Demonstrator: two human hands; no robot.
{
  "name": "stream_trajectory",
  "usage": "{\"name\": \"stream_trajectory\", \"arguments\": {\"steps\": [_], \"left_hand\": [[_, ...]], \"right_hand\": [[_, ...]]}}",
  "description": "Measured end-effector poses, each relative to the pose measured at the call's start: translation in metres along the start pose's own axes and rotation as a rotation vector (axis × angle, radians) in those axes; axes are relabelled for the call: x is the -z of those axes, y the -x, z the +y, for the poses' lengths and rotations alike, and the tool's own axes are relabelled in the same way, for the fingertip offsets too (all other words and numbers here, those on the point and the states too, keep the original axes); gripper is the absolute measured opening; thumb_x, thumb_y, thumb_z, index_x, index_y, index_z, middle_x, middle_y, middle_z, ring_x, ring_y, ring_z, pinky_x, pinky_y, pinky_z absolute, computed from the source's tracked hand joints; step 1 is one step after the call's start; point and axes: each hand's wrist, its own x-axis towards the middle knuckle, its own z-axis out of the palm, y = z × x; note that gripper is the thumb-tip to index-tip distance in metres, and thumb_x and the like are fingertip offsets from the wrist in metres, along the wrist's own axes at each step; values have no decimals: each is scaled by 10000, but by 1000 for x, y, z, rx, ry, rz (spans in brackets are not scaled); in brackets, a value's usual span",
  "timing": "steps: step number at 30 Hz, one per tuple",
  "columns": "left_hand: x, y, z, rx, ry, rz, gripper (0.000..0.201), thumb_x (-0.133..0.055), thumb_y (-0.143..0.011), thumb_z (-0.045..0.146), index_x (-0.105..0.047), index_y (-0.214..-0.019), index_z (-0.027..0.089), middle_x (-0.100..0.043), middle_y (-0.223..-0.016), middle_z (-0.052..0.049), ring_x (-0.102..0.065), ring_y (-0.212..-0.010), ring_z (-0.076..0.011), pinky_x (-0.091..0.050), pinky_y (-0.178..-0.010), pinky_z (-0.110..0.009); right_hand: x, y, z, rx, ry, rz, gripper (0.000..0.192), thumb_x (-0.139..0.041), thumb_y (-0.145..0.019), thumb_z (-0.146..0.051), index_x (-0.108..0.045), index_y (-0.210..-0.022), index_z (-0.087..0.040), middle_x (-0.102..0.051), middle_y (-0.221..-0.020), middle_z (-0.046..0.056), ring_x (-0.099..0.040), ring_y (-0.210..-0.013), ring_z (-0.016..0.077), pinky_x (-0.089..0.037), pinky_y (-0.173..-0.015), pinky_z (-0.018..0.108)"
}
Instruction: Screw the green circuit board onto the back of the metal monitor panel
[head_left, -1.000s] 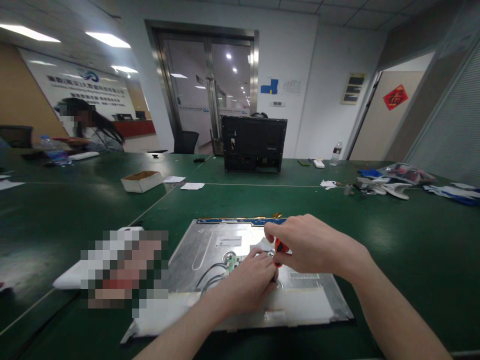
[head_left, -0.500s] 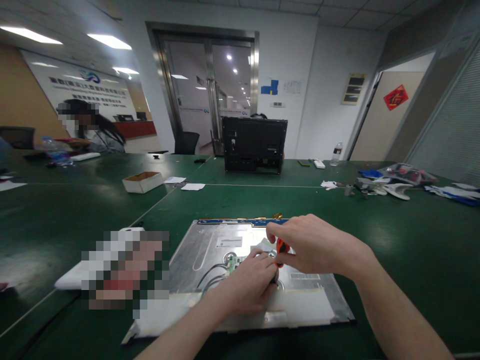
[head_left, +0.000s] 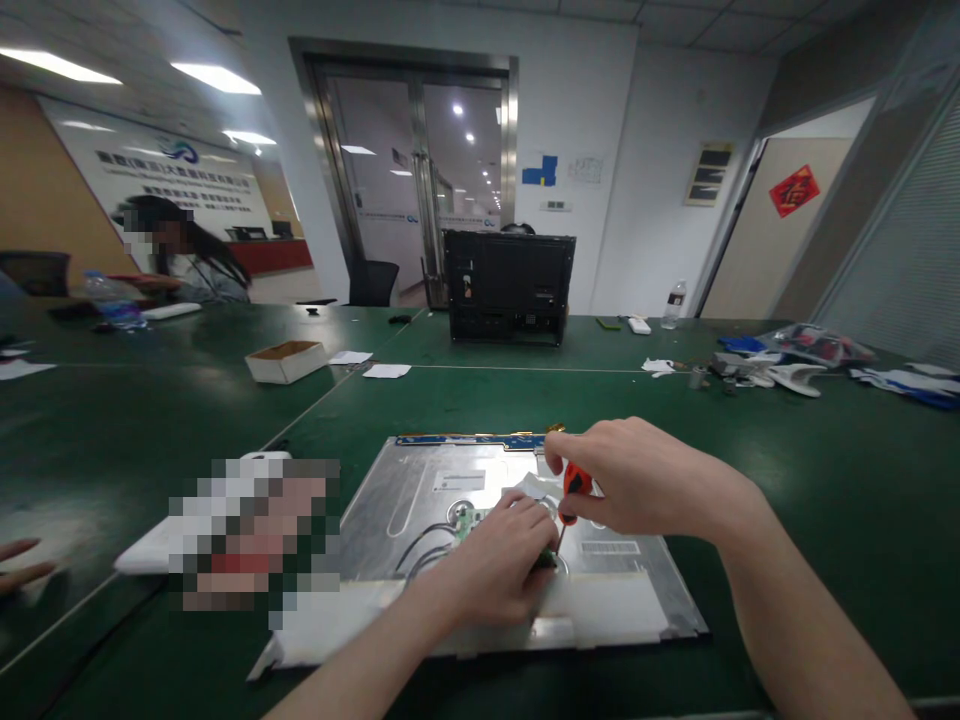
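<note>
- My left hand lies curled, palm down, on the silver panel; its fingertips press a small green circuit board near the panel's middle. It grips nothing that I can see, and it sits where it did a second ago.
- My right hand is closed round the orange screwdriver. Compared with the earlier frame it has lifted and drifted a little right, so more of the orange handle shows, and the thin shaft now slants down towards the board just beside my left fingers.
- The panel rests flat on the green bench, right in front of me, with black cables looping from the board and a blue strip along its far edge.
- To the left of the panel a white object lies on the bench, mostly blurred. At the far left edge someone else's fingers have come into view; they were not there before.
- Further back sit an open cardboard box, a black monitor housing standing upright, and a water bottle.
- At the far left a seated person is at the bench, unchanged.
</note>
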Motion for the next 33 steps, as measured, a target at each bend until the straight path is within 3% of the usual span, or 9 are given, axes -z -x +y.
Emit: {"name": "stream_trajectory", "arguments": {"steps": [7, 10, 12, 14, 16, 18, 21, 25, 33], "left_hand": [[13, 4, -3, 56, 73, 155, 393, -660, -768, 433, -528, -1036, 179, -580, -1034, -79, -510, -990, -265, -358, -931, -422], [28, 19, -10, 170, 67, 320, 338, -521, -878, 447, -532, -1085, 180, -578, -1090, -88, -505, -1035, -265, -386, -922, -422], [36, 39, -17, 258, 50, 421, 348, -393, -938, 458, -541, -1101, 189, -592, -1103, -87, -516, -1054, -261, -409, -918, -430], [37, 67, -25, 359, 10, 442, 386, -345, -949, 485, -570, -1093, 207, -612, -1100, -81, -535, -1055, -264, -439, -910, -436], [29, 99, -32, 439, -40, 443, 414, -340, -945, 502, -587, -1120, 219, -627, -1115, -76, -555, -1062, -265, -461, -919, -428], [14, 129, -38, 495, -93, 413, 418, -365, -934, 503, -593, -1159, 234, -635, -1139, -65, -577, -1067, -259, -486, -917, -400], [-12, 164, -43, 538, -182, 366, 440, -401, -920, 494, -554, -1256, 253, -596, -1254, -47, -570, -1129, -251, -479, -962, -382], [-32, 185, -42, 533, -293, 421, 523, -327, -929, 512, -512, -1326, 226, -545, -1335, -61, -546, -1178, -262, -465, -988, -418], [-28, 182, -33, 503, -411, 284, 579, -354, -921, 529, -509, -1344, 165, -485, -1386, -92, -493, -1246, -261, -391, -1054, -423]], "right_hand": [[13, 7, -4, -31, -66, 247, 151, -631, -790, -320, -540, -826, -204, -590, -669, -28, -477, -570, 114, -269, -527, 232], [10, 18, -6, -89, -107, 397, 139, -575, -830, -310, -520, -768, -200, -551, -665, -29, -458, -571, 105, -298, -535, 223], [-5, 27, -5, -191, -86, 469, 202, -517, -864, -321, -490, -707, -196, -522, -659, -16, -452, -561, 106, -311, -527, 224], [-32, 37, -4, -298, -48, 447, 226, -469, -885, -315, -481, -694, -195, -515, -679, 0, -468, -555, 113, -329, -521, 227], [-66, 46, -3, -398, -17, 363, 133, -476, -873, -267, -512, -771, -189, -555, -780, 25, -515, -562, 118, -330, -497, 225], [-98, 52, -5, -493, 4, 244, 84, -456, -861, -174, -538, -850, -191, -592, -878, 43, -572, -584, 129, -338, -493, 229], [-131, 59, -13, -584, -15, 120, 192, -416, -864, -116, -569, -931, -211, -644, -941, 46, -635, -655, 164, -376, -533, 247], [-145, 62, -26, -598, -133, 114, 233, -385, -923, -201, -595, -1024, -220, -687, -985, 66, -662, -795, 201, -426, -622, 270], [-144, 61, -34, -665, -158, 94, 284, -383, -937, -272, -617, -1086, -213, -716, -934, 81, -668, -819, 216, -446, -656, 278]]}}
